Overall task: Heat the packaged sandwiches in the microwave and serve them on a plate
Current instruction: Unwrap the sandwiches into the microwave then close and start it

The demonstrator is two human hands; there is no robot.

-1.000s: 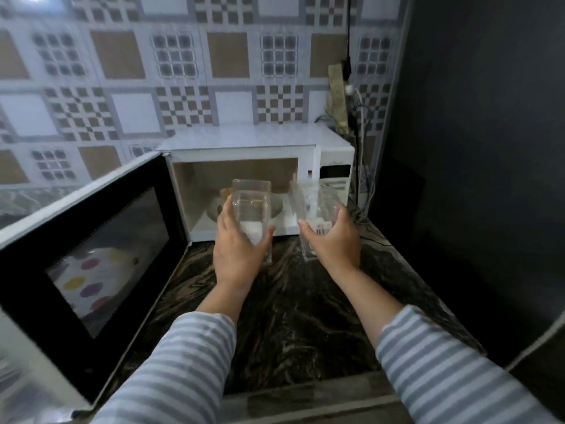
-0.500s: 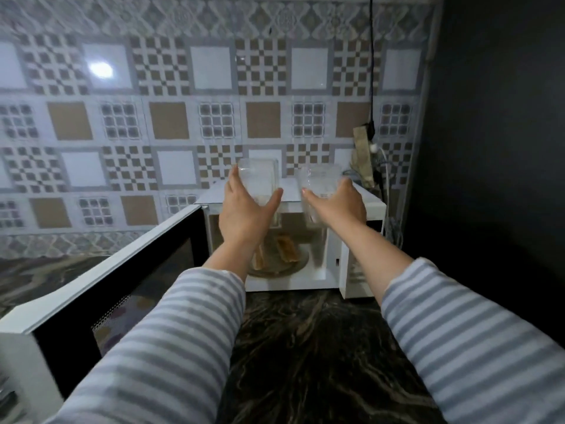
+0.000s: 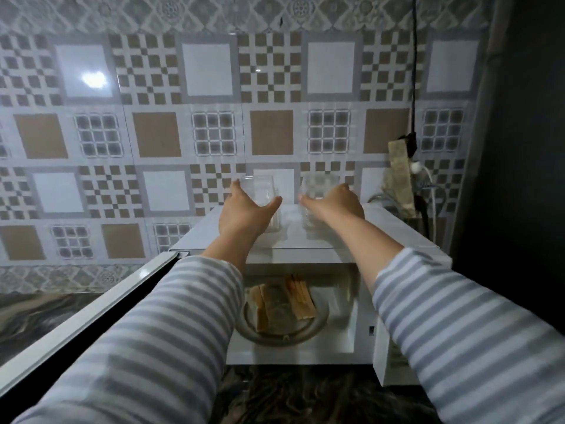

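Two clear plastic sandwich packages, both empty, stand on top of the white microwave (image 3: pixel 308 255). My left hand (image 3: pixel 244 214) grips the left package (image 3: pixel 260 191), thumb on its right side. My right hand (image 3: pixel 336 203) holds the right package (image 3: pixel 319 186) from its right side. Inside the open microwave, the unwrapped sandwiches (image 3: pixel 281 302) lie on the glass turntable (image 3: pixel 318 324). The microwave door (image 3: pixel 91 304) hangs open to the left. No plate for serving is in view.
A patterned tile wall rises behind the microwave. At the right, a power strip with plugs and cables (image 3: pixel 411 166) hangs by a dark wall (image 3: pixel 519 148). Dark marbled countertop (image 3: pixel 305 396) lies in front of the microwave.
Both hands have carried the empty packages up from in front of the microwave cavity and forward onto the microwave's top. The view has tilted upward, showing the sandwiches inside.
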